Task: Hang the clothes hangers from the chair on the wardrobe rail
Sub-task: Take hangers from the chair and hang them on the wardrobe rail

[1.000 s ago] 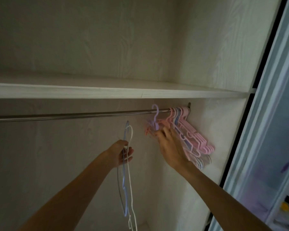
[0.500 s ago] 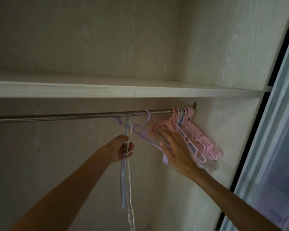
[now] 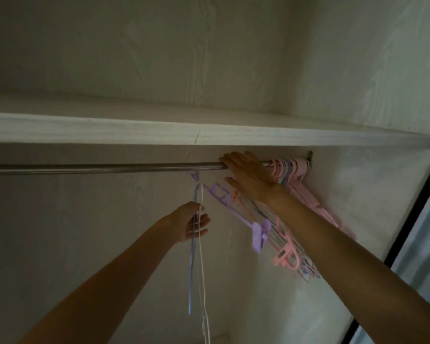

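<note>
**Hangers crowd the rail's end**

Snagging looks like the main risk. The right hand [image 3: 248, 175] lies over the rail [image 3: 104, 168], fingers draped across the top and thumb below, beside the hung bunch [image 3: 292, 170] packed at the rail's far right end by the bracket [image 3: 309, 155]. Whether its fingers pinch a hook or only press on the rail cannot be told, since the hand hides that spot. A purple hanger [image 3: 224, 197] slants down under the rail below this hand, its clip [image 3: 260, 235] dangling low among thin pink and blue bars. If its hook is not fully over the rail, a nudge could drop it, and its clips could catch the neighbours and drag them askew.

The left hand [image 3: 194, 223], below the rail and left of the bunch, grips two spare hangers [image 3: 196, 244] near their tops, fingers curled round them; one is bluish-purple, one white, both thin and hanging straight down. Their hooks sit just under the rail, close to the purple hanger's upper arm, so lifting them could tangle there.

The hangers appear to be light plastic, slim and prone to interlocking. A shelf [image 3: 159, 131] sits right above the rail, leaving little room for hooks to clear.
</note>
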`<state>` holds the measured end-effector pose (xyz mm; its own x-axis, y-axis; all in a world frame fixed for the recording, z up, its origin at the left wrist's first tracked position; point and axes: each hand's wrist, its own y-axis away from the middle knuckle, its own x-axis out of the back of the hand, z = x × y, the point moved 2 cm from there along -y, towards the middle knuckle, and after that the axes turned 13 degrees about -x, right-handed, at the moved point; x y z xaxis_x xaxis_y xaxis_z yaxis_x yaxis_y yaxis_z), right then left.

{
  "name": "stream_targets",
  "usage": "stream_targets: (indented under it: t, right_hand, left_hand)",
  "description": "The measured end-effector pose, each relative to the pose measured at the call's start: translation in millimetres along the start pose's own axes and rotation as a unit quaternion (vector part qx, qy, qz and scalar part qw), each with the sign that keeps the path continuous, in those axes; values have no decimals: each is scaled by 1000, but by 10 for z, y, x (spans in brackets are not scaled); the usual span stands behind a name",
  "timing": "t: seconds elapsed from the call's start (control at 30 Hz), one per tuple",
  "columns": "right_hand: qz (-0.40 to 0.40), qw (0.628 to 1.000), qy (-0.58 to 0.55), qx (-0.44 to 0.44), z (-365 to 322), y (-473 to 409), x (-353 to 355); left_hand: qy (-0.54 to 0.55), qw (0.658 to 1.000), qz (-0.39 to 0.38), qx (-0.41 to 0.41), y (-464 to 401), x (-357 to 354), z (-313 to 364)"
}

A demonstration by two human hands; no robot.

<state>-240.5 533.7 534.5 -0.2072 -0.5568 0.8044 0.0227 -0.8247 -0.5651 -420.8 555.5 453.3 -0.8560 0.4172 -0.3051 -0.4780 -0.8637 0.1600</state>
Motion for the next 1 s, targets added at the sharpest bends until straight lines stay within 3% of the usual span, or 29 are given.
stream_targets:
  t: [0.37, 0.6, 0.73, 0.9, 0.93, 1.0]
  right_hand:
    - [-31, 991, -30, -127, 897, 199, 42]
    - [-112, 979, -21, -171, 983, 192, 23]
    - [-127, 976, -36, -175, 785, 233, 83]
    - [23, 981, -147, -126, 22, 495, 301]
    - [16, 974, -183, -132, -180, 600, 314]
    - [-112, 942, -257, -183, -568, 835, 250]
  left_hand:
    - [8, 1000, -18, 13, -92, -161, 38]
    - [42, 998, -49, 19, -6, -193, 51]
    - [49, 997, -54, 21, 117, -179, 83]
    - [59, 997, -47, 9, 260, -169, 77]
    - [64, 997, -45, 6, 283, -174, 67]
    - [72, 996, -56, 0, 317, -170, 34]
